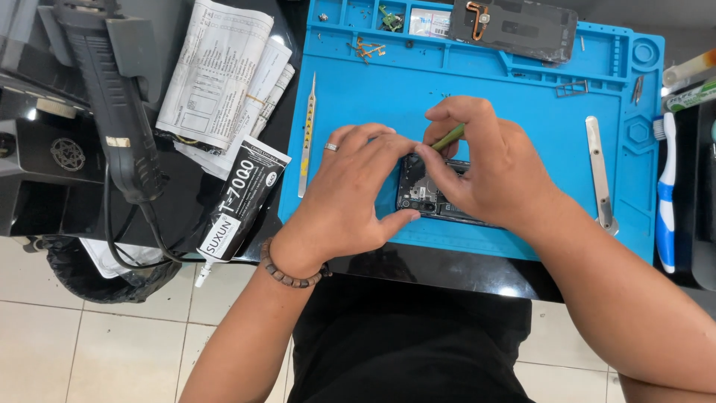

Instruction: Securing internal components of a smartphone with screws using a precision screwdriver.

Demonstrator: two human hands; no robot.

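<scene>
An opened black phone with its inner parts showing lies on a blue work mat. My left hand, with a ring on one finger and a bead bracelet at the wrist, rests over the phone's left end, its fingertips on the top edge. My right hand covers the phone's right part and pinches a thin green tool, whose tip points down at the phone's upper edge.
On the mat lie metal tweezers, a flat metal pry tool, small loose parts and a dark phone back panel. A black glue tube, folded papers and a hot-air handle sit left. A toothbrush lies right.
</scene>
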